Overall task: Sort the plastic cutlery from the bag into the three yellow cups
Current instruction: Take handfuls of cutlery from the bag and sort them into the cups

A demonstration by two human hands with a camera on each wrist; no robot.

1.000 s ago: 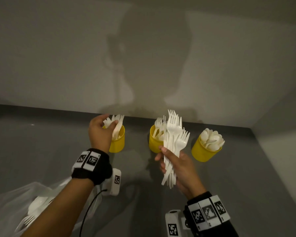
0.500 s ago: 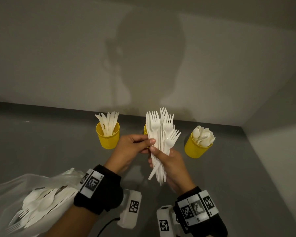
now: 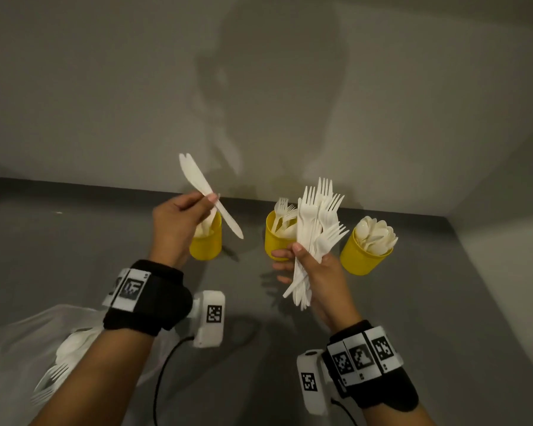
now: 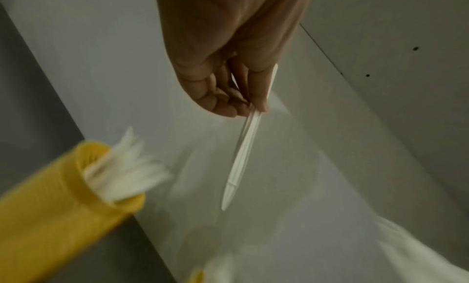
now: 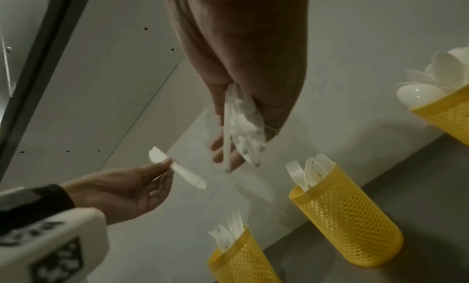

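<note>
We hold our left hand (image 3: 179, 222) raised above the left yellow mesh plastic cup (image 3: 206, 241), wrist bent, thumb and forefinger pinching a single white plastic knife (image 3: 208, 195) near mid-length. The knife sits tilted, one end up toward the wall, the other slanting down to the right over the cup's rim. That cup already contains white knives. The left-wrist view confirms the pinch: fingertips (image 4: 259, 104) closed on the knife, remaining fingers curled.

Our right hand (image 3: 317, 272) is held upright in front of the middle yellow mesh cup (image 3: 279, 241), fingers and thumb wrapped around a bundle of white plastic forks (image 3: 316, 232), tines up, handles protruding below the palm. The middle cup holds forks; the right yellow mesh cup (image 3: 363, 256) holds white plastic spoons (image 3: 376, 233).

All three cups stand on the grey table (image 3: 443, 302) near the wall. The clear plastic bag (image 3: 19, 348) lies at lower left under our left forearm, with cutlery inside.
</note>
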